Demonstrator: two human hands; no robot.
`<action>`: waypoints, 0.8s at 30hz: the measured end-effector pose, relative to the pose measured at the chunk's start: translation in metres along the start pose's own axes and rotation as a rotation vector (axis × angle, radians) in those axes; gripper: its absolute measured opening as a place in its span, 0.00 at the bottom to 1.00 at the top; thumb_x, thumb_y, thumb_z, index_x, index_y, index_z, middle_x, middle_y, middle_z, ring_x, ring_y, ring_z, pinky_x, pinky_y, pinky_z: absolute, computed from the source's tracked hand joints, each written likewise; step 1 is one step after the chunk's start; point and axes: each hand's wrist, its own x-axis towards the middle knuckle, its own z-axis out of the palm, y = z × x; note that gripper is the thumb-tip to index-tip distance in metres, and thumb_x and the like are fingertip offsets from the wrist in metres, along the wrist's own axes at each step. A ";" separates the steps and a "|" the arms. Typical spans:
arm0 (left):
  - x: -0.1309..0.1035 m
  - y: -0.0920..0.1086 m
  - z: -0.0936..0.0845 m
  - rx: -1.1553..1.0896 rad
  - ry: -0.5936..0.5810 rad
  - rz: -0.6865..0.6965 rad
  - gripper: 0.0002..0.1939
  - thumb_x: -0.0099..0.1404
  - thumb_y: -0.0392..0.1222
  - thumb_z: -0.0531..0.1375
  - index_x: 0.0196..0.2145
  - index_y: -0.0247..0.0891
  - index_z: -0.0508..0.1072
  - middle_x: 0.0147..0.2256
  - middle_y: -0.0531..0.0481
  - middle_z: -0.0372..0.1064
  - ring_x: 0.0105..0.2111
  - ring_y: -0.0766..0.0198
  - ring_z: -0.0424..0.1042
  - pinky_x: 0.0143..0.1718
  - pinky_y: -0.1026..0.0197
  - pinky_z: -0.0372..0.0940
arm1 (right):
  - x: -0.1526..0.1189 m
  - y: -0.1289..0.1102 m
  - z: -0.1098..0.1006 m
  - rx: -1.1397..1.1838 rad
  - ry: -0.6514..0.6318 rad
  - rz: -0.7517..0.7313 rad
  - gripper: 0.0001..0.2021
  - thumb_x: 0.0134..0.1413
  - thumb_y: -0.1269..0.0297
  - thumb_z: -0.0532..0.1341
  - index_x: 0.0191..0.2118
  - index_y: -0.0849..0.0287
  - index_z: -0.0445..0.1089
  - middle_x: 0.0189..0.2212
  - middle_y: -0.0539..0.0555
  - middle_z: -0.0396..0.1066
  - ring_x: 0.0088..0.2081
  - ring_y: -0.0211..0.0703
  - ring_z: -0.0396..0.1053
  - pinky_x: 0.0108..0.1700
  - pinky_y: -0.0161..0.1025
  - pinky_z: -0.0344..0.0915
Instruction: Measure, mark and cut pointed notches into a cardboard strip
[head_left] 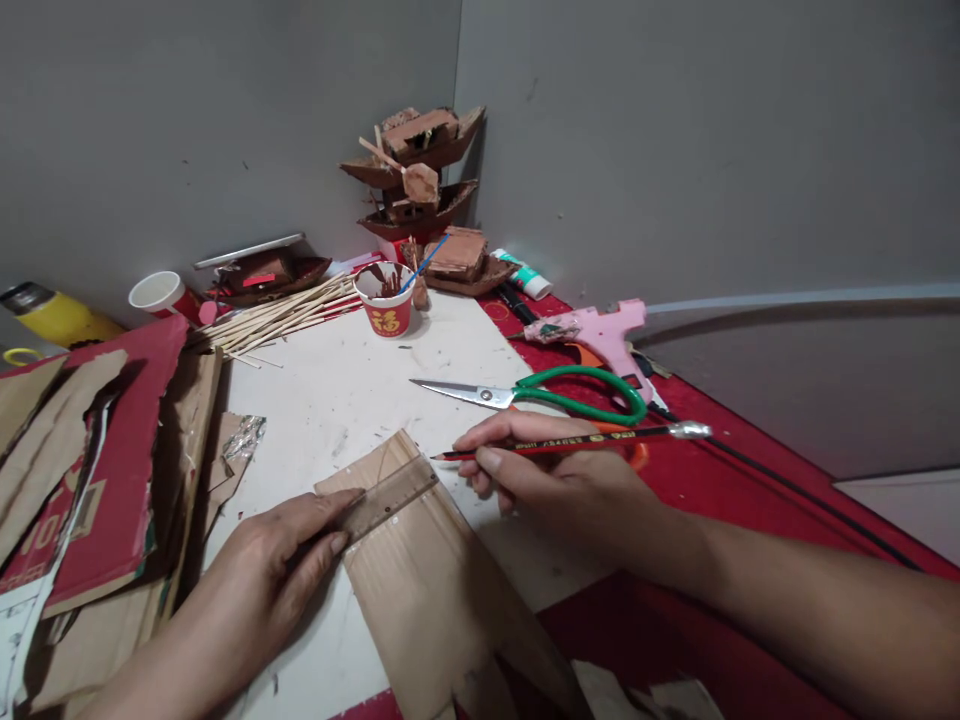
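Observation:
A strip of brown cardboard (420, 580) lies on the white board (315, 400), with a pencil line near its far end. Across it rests a clear ruler (394, 500). My left hand (292, 560) grips the ruler's left end between thumb and fingers. My right hand (540, 465) is closed around a black and red pencil (555, 446). The pencil's tip points left, close to the cardboard's right edge. Just beyond my right hand lie scissors (480, 394) with green handles, their blades together.
Cardboard pieces (97, 470) are stacked at the left. At the back are wooden sticks (292, 315), a paper cup (386, 305) with brown stains, and brown cardboard boats (420, 190). A pink glue gun (600, 335) lies at the right on the red cloth (735, 490).

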 end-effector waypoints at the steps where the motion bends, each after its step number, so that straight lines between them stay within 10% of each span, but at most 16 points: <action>1: 0.000 0.000 0.000 0.002 0.000 0.000 0.16 0.70 0.43 0.55 0.53 0.43 0.75 0.48 0.47 0.78 0.45 0.58 0.79 0.45 0.61 0.74 | 0.000 0.000 0.000 -0.019 -0.001 -0.021 0.06 0.54 0.66 0.61 0.35 0.57 0.75 0.26 0.51 0.74 0.23 0.37 0.67 0.24 0.34 0.64; 17: 0.001 0.001 -0.002 0.025 -0.027 0.033 0.17 0.70 0.41 0.54 0.54 0.39 0.74 0.47 0.46 0.79 0.45 0.59 0.79 0.46 0.61 0.73 | -0.004 -0.005 -0.002 -0.100 -0.070 -0.181 0.07 0.60 0.65 0.58 0.35 0.56 0.75 0.29 0.52 0.76 0.30 0.43 0.73 0.31 0.37 0.68; 24: 0.005 0.006 -0.003 -0.007 -0.032 0.023 0.18 0.69 0.37 0.53 0.53 0.37 0.74 0.47 0.45 0.79 0.45 0.60 0.78 0.46 0.61 0.72 | -0.014 -0.007 0.005 -0.188 -0.295 -0.330 0.10 0.63 0.68 0.56 0.41 0.56 0.75 0.33 0.54 0.79 0.33 0.43 0.75 0.33 0.36 0.70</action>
